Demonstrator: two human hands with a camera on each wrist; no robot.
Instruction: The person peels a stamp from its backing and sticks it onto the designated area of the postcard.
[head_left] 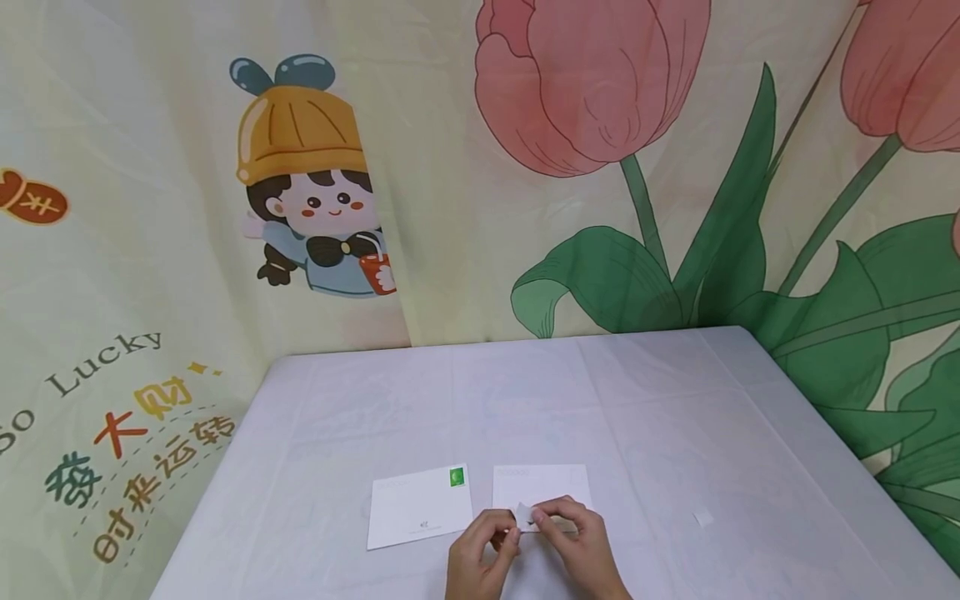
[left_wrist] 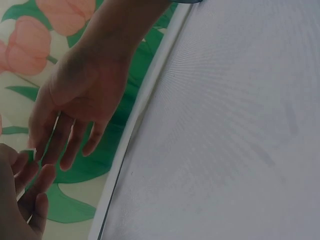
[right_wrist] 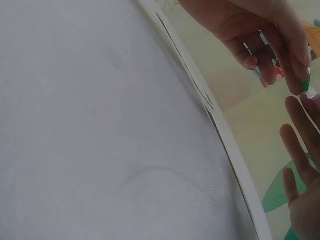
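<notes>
Above the lower edge of a white envelope (head_left: 543, 482), both hands meet at a small stamp (head_left: 523, 514) with a white face toward the head camera. Green shows on the stamp (right_wrist: 305, 85) in the right wrist view. My left hand (head_left: 483, 550) pinches it between thumb and forefinger from the left. The thumb and forefinger of my right hand (head_left: 576, 537) pinch its right side. Fingertips hide part of it. To the left lies another white envelope (head_left: 420, 506), with a green stamp (head_left: 457, 477) at its upper right corner.
A small white paper scrap (head_left: 702, 517) lies to the right of the hands. White cloth covers the table (head_left: 420, 400). A curtain (head_left: 442, 167) printed with tulips and a cartoon figure hangs behind the table's back edge.
</notes>
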